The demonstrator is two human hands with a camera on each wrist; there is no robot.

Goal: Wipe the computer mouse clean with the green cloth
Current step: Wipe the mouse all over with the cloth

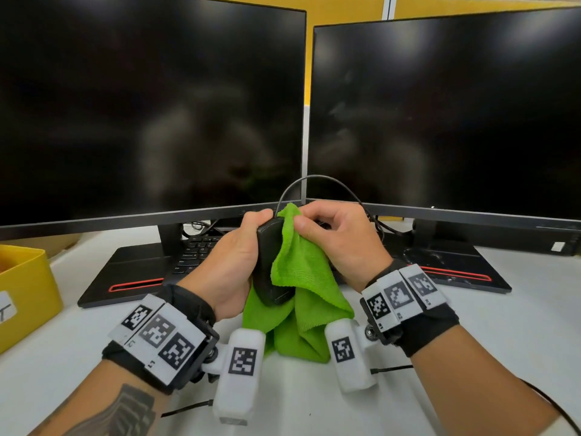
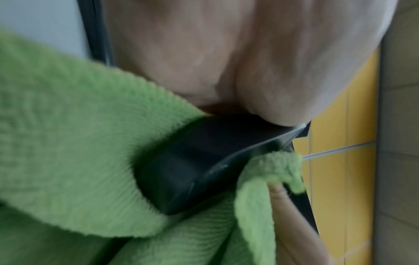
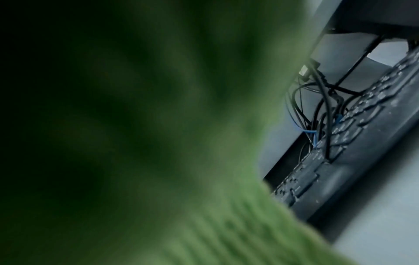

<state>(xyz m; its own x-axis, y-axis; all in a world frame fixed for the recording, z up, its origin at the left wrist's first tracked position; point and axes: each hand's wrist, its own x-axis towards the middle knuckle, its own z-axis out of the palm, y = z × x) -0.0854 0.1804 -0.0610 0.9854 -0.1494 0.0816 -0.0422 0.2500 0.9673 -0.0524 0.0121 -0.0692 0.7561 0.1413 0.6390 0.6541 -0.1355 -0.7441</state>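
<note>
My left hand (image 1: 239, 256) grips a black wired computer mouse (image 1: 267, 262), held on edge above the desk in the head view. My right hand (image 1: 333, 234) pinches the green cloth (image 1: 298, 272) near its top corner and presses it against the mouse's right side. The cloth hangs down between both wrists to the desk. In the left wrist view the mouse (image 2: 199, 161) pokes out of folds of the cloth (image 2: 68, 143) under my palm (image 2: 204, 53). The cloth (image 3: 136, 143) fills most of the right wrist view, blurred and dark. The mouse cable (image 1: 314, 180) arcs up behind the hands.
Two dark monitors (image 1: 151, 105) (image 1: 446, 114) stand side by side behind my hands on black bases with red strips. A black keyboard (image 1: 198, 250) lies under them, with tangled cables (image 3: 322, 100) behind. A yellow box (image 1: 25, 287) sits at the left on the white desk (image 1: 503, 341).
</note>
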